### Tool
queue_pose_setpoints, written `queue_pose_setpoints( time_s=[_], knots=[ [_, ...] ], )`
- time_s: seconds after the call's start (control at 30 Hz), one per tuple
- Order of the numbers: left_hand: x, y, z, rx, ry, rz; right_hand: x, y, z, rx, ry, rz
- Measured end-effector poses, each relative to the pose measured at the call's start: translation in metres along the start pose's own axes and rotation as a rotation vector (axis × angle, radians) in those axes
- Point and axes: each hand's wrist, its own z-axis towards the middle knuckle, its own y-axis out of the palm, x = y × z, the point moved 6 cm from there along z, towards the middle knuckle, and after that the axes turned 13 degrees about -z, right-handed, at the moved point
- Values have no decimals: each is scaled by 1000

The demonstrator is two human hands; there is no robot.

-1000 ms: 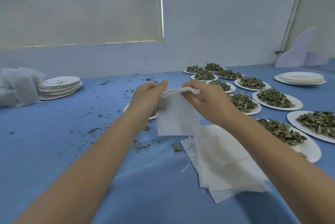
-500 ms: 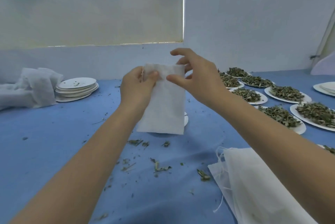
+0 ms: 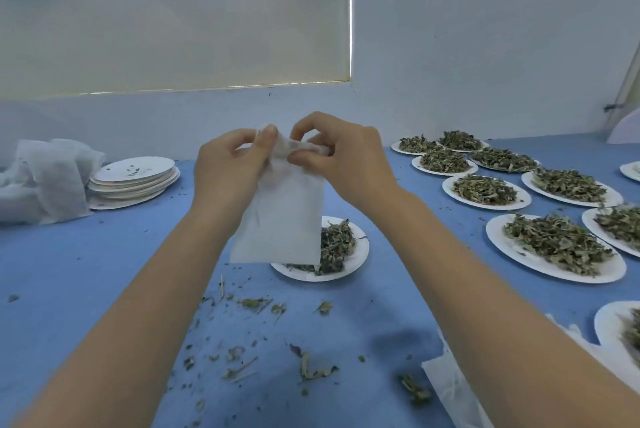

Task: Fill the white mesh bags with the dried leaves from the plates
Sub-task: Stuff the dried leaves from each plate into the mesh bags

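A flat white mesh bag (image 3: 282, 219) hangs in the air above the blue table, held up at its top edge by both hands. My left hand (image 3: 230, 174) pinches the top left corner with thumb and fingers. My right hand (image 3: 343, 157) pinches the crumpled top right part. Right behind the bag's lower edge stands a white plate (image 3: 356, 259) with a heap of dried leaves (image 3: 337, 242), partly hidden by the bag. Several more plates of dried leaves (image 3: 554, 242) fill the right side of the table.
A stack of used white plates (image 3: 135, 178) sits at the far left beside a pile of white mesh fabric (image 3: 45, 178). More flat bags (image 3: 450, 389) lie at the lower right under my right arm. Loose leaf crumbs (image 3: 249, 355) litter the blue cloth in front.
My right hand's fingers, spread half a second ago, have curled in and now pinch the bag's top, which is crumpled. The view has swung left and the plate behind the bag shows.
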Motion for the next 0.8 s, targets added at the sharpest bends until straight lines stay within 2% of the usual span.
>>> queue_pose_setpoints(
  time_s=[0.13, 0.27, 0.37, 0.5, 0.67, 0.8],
  knots=[
    [-12, -5, 7, 15, -27, -53, -3, 10, 9, 26, 15, -18],
    [-26, -12, 7, -50, -40, -1, 1, 29, 11, 10, 90, -242],
    [-36, -16, 6, -88, -48, 58, 4, 40, 5, -25, 112, -318],
    [-34, -16, 7, -176, -30, 75, -5, 38, -6, 77, 12, -326],
    [-20, -12, 7, -241, 36, 146, -9, 34, -4, -21, 51, -555],
    [-11, -6, 5, -243, 69, 166, -16, 28, -3, -68, 69, -469]
  ],
)
